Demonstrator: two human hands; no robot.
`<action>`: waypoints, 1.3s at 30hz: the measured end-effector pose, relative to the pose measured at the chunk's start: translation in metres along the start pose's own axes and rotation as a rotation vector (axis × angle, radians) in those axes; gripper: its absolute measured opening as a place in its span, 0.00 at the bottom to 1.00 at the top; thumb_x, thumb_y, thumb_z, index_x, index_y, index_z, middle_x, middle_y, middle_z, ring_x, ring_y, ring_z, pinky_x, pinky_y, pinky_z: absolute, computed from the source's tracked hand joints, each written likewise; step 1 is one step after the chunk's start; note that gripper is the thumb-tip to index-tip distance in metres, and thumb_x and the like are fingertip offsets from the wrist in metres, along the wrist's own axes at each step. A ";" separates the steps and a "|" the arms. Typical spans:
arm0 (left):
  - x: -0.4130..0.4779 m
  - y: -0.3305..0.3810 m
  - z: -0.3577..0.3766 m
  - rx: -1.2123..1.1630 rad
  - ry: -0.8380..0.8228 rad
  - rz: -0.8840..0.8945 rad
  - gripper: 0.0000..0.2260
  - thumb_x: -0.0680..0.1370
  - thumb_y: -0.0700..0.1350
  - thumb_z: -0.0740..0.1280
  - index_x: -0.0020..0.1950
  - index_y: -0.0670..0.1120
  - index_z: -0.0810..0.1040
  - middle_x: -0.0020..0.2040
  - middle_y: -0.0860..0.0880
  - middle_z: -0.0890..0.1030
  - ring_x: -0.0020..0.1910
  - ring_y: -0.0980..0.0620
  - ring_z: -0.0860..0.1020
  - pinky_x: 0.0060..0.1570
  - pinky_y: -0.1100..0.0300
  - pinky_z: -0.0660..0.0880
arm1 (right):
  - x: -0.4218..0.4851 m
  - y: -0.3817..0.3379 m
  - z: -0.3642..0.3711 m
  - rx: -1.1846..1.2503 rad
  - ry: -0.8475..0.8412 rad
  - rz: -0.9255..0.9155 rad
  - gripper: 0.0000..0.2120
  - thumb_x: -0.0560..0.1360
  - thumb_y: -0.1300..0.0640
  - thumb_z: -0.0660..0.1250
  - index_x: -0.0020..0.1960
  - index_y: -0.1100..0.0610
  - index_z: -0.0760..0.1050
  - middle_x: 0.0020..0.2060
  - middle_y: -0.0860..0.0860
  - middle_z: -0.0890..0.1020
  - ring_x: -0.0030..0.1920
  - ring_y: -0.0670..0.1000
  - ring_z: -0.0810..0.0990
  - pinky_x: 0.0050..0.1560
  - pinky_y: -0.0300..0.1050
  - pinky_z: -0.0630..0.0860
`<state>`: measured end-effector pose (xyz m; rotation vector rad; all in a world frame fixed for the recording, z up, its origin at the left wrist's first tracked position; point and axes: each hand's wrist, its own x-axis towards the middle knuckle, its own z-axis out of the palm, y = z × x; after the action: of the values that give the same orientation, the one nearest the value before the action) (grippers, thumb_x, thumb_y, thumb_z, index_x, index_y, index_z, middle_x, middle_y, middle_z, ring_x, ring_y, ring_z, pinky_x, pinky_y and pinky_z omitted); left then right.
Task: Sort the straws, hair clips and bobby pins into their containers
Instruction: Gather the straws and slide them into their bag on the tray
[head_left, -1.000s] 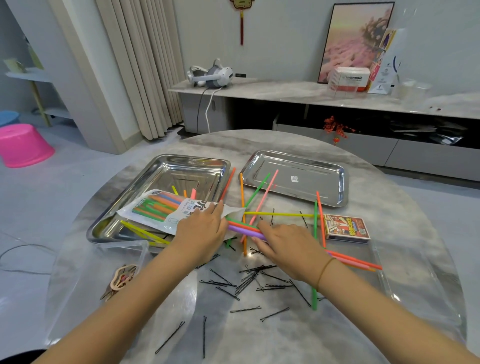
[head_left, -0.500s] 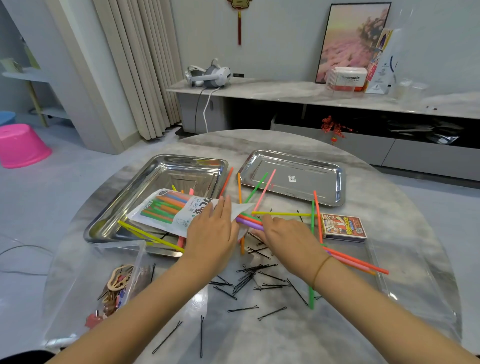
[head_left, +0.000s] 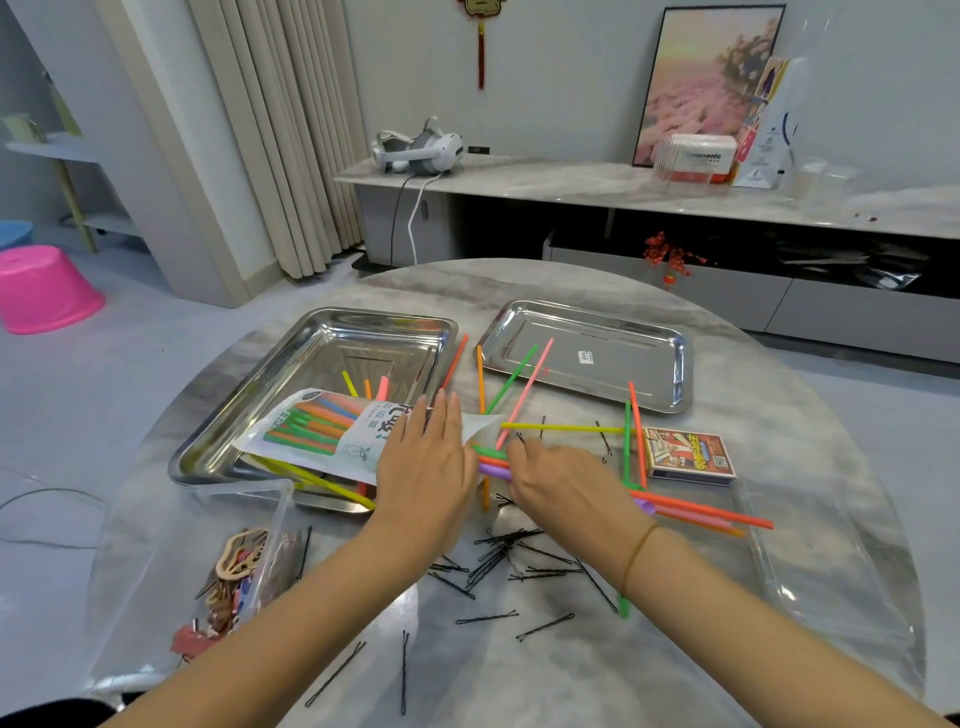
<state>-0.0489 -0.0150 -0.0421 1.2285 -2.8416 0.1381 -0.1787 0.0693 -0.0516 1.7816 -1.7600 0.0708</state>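
Far left, a clear tub (head_left: 275, 519) holds the hair clips (head_left: 239, 561), so that lot looks sorted. Next over, the straw packet (head_left: 322, 431) lies across the near edge of the left steel tray (head_left: 332, 353), with a few straws showing round it. The left hand (head_left: 423, 467) lies flat on the packet's mouth end, fingers straight, pinning it down. The right hand (head_left: 566, 483) is curled round a bundle of straws (head_left: 491, 462) whose ends sit right at that opening, so I'd say we're mid-way through feeding straws into the bag.

Loose straws (head_left: 563, 428) criss-cross the bench (head_left: 779, 415), a couple leaning over the rim of the right tray (head_left: 649, 364). The bobby pins (head_left: 498, 556) are scattered by the wrists, untouched.

Next move needs the mouth held open enough that the ends slide in instead of bunching up.
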 end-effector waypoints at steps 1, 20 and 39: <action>-0.001 0.001 -0.006 -0.001 -0.006 -0.028 0.36 0.71 0.51 0.27 0.77 0.41 0.46 0.78 0.45 0.48 0.77 0.47 0.48 0.74 0.53 0.48 | 0.000 -0.002 0.000 -0.003 0.024 -0.007 0.15 0.60 0.61 0.72 0.40 0.59 0.67 0.24 0.50 0.73 0.17 0.48 0.69 0.23 0.38 0.51; -0.006 0.000 -0.016 0.042 0.009 0.046 0.24 0.78 0.40 0.43 0.73 0.33 0.58 0.77 0.36 0.48 0.76 0.37 0.51 0.73 0.47 0.54 | 0.009 0.028 -0.018 -0.067 -0.089 0.065 0.17 0.53 0.62 0.78 0.28 0.54 0.70 0.20 0.49 0.68 0.16 0.50 0.61 0.25 0.39 0.48; -0.018 0.029 -0.016 -0.045 0.163 0.143 0.22 0.70 0.46 0.54 0.48 0.38 0.84 0.48 0.43 0.85 0.47 0.47 0.84 0.34 0.64 0.78 | 0.001 -0.009 -0.015 0.184 -0.074 0.209 0.23 0.47 0.68 0.77 0.38 0.59 0.71 0.28 0.53 0.75 0.27 0.51 0.75 0.22 0.38 0.67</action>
<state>-0.0572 0.0195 -0.0297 0.9578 -2.7728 0.1697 -0.1649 0.0747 -0.0426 1.7382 -2.0461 0.2638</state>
